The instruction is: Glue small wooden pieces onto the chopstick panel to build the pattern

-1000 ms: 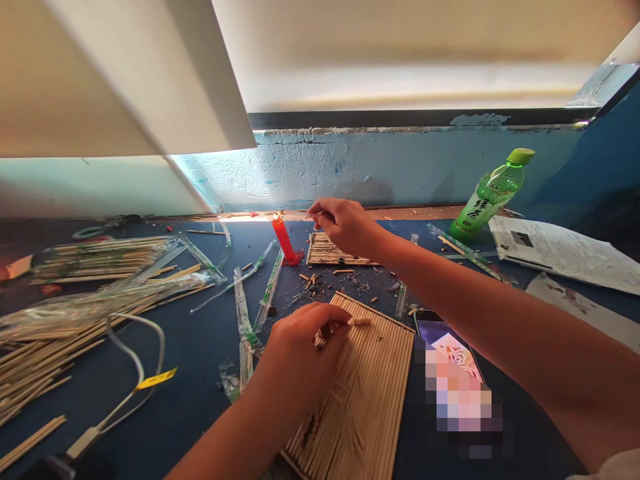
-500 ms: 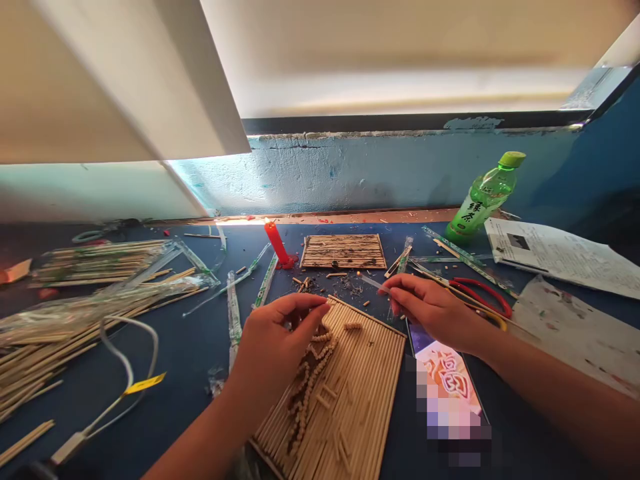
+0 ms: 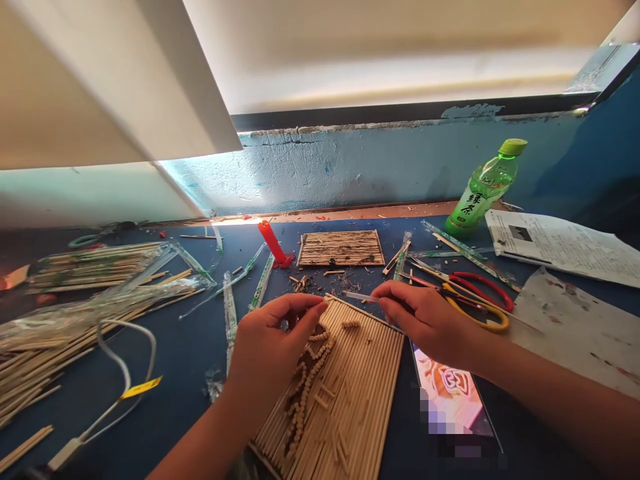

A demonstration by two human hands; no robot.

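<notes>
My left hand is over the left side of a mat of bamboo sticks, thumb and forefinger pinched together. A tiny pale bit shows at the fingertips, too small to name. In my right hand is a thin translucent glue stick, its dark tip pointing left toward my left fingertips, a short gap away. On the mat lie a curving row of small round stick slices, partly hidden by my left hand, and several short cut stick pieces.
A red candle stands behind, beside a smaller scorched stick panel. Scissors, a phone, papers and a green tea bottle are at right. Stick bundles and a white cable lie left.
My right hand has moved slightly left and down, bringing the glue stick closer to my left fingers. The small glow at its tip is gone. My left hand stays nearly still.
</notes>
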